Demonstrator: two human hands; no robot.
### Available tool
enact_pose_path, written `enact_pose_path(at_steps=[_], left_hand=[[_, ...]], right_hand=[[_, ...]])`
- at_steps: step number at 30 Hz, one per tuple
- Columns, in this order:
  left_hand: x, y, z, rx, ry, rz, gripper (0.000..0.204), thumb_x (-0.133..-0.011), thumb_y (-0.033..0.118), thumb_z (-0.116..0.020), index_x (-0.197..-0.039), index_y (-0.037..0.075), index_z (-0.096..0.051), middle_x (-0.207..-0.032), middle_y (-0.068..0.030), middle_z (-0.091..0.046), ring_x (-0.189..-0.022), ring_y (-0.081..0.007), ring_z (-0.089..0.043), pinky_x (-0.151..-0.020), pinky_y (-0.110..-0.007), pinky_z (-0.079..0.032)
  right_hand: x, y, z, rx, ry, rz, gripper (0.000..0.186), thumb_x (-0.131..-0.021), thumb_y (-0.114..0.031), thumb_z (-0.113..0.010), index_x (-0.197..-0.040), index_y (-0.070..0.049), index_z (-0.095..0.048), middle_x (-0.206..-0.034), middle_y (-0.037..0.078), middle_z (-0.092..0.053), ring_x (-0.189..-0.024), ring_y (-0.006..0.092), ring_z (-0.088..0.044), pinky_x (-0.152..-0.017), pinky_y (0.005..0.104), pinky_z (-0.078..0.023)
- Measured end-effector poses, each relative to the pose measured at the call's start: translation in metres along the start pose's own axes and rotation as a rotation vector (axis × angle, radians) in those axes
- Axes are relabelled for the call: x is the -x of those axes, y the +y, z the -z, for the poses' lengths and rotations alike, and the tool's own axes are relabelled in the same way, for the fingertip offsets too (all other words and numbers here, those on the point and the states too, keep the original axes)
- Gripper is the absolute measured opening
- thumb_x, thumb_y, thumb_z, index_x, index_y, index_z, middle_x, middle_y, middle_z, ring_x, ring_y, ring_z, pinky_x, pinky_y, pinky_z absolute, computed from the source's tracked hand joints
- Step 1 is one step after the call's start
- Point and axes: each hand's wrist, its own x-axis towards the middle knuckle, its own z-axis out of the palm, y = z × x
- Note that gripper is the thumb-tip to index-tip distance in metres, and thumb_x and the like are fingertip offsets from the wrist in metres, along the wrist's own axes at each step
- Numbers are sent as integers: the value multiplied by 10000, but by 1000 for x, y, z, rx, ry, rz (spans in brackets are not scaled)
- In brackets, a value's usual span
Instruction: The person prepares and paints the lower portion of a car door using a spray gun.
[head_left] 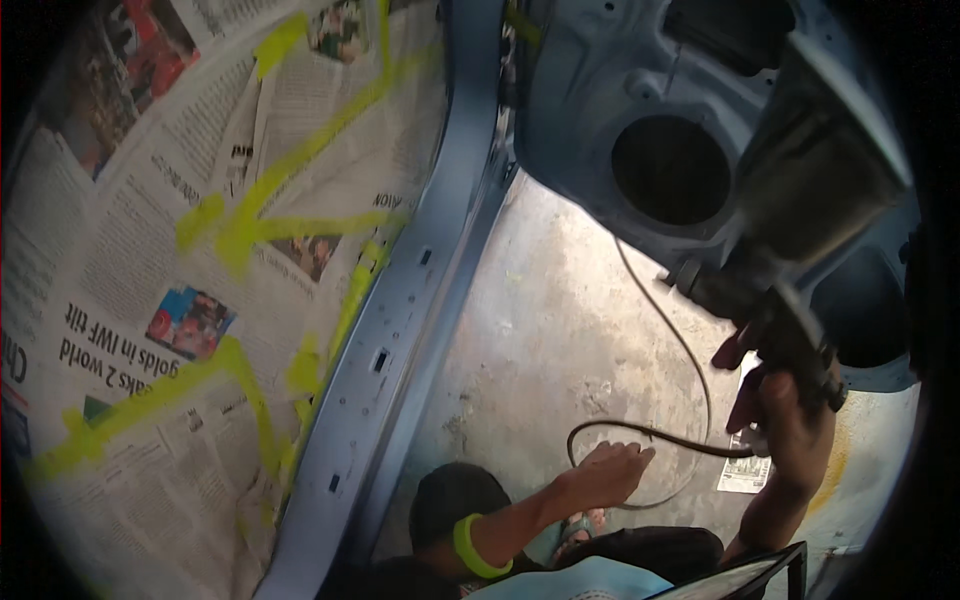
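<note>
My right hand (790,420) is wrapped round the handle of a dark spray gun (785,325), at the right. A large grey cup (815,170) sits on top of the gun, partly blurred. The gun is in front of a blue-grey car door panel (570,110), its nozzle end toward the left. From the base of its handle a dark hose (700,447) loops leftward to my left hand (605,472). The fingers of that hand are curled together where the loop passes; it appears to grip the hose, though the palm side is hidden. A yellow-green band circles my left wrist.
Newspaper (160,230) fixed with yellow-green tape (300,165) covers the left side. Beside it runs a blue-grey door sill (385,330). Round holes (672,170) pierce the door. Hose also trails over the stained concrete floor (520,330), where a newspaper scrap (742,478) lies.
</note>
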Motion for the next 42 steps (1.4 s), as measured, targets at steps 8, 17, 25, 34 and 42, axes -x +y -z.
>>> enact_pose_path(at_steps=[8,17,25,34,42], left_hand=[[-4,-3,-3,-72,87,-5,355,-818,22,-569,-1156,-86,-568,-950,-206,-643,-861,-364,-681,-760,-478,-509],[-14,-20,-25,181,115,41,186,-807,94,-606,-978,21,-609,-911,-179,-660,-809,-368,-687,-688,-472,-517],[-10,-8,1,52,112,-24,195,-700,131,-731,-805,-33,-710,-874,-212,-709,-881,-382,-703,-738,-472,-556],[-10,13,8,129,-345,30,398,-708,276,-758,-993,7,-695,-1088,-181,-659,-1021,-342,-641,-864,-438,-516],[-20,14,-13,95,-302,-122,371,-661,224,-723,-919,-38,-678,-1021,-208,-659,-995,-372,-639,-842,-448,-525]], right_hand=[[-17,17,4,402,149,65,480,-1013,-459,-552,-1126,-6,-667,-765,42,-674,-496,78,-540,-468,206,-348],[2,33,-5,-349,-734,-51,910,-809,-569,-773,-1325,130,-504,-942,264,-680,-678,243,-709,-404,244,-527],[-23,5,2,48,-409,118,614,-972,-497,-603,-1241,55,-581,-864,136,-687,-475,118,-585,-410,230,-428],[-38,-4,2,129,20,121,456,-1047,-399,-506,-1206,10,-630,-877,128,-711,-441,72,-555,-388,192,-360],[-26,10,25,213,-186,193,524,-1013,-471,-541,-1224,-4,-646,-916,123,-721,-482,47,-558,-428,190,-354]])
